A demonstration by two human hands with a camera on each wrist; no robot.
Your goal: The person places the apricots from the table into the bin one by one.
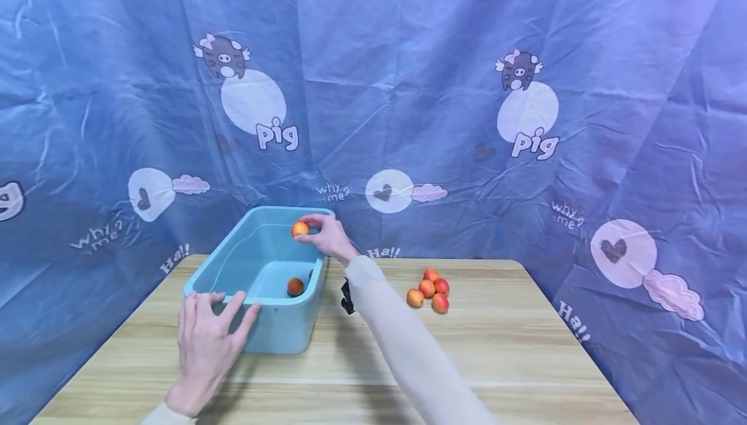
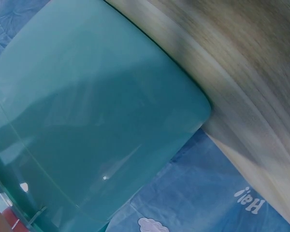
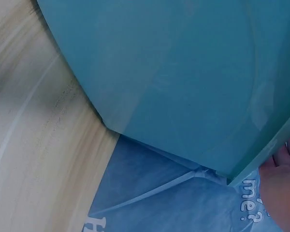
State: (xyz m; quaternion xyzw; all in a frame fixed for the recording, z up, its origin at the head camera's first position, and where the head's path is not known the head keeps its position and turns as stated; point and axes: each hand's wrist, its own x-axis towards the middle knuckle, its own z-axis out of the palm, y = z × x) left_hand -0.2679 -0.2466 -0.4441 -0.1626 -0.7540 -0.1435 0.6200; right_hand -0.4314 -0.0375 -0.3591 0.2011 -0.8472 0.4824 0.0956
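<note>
In the head view, my right hand (image 1: 329,237) pinches an orange-red apricot (image 1: 300,229) between thumb and fingers, over the far right part of a blue plastic bin (image 1: 280,345). Inside the bin lies a darker apricot (image 1: 295,287), and a second one shows only partly behind the right wall. My left hand (image 1: 207,340) rests at the bin's near rim, its fingers spread. In the right wrist view, part of the right hand (image 3: 282,191) appears beyond the bin's rim; the pinched apricot is hidden there. The left wrist view shows mostly the bin's outer wall (image 2: 111,106).
Several apricots (image 1: 427,289) sit in a cluster on the wooden table (image 1: 496,347), right of the bin. A blue cloth (image 1: 408,120) printed with pigs and lettering hangs behind and around the table. Close to the right sleeve is a small black object (image 1: 347,296).
</note>
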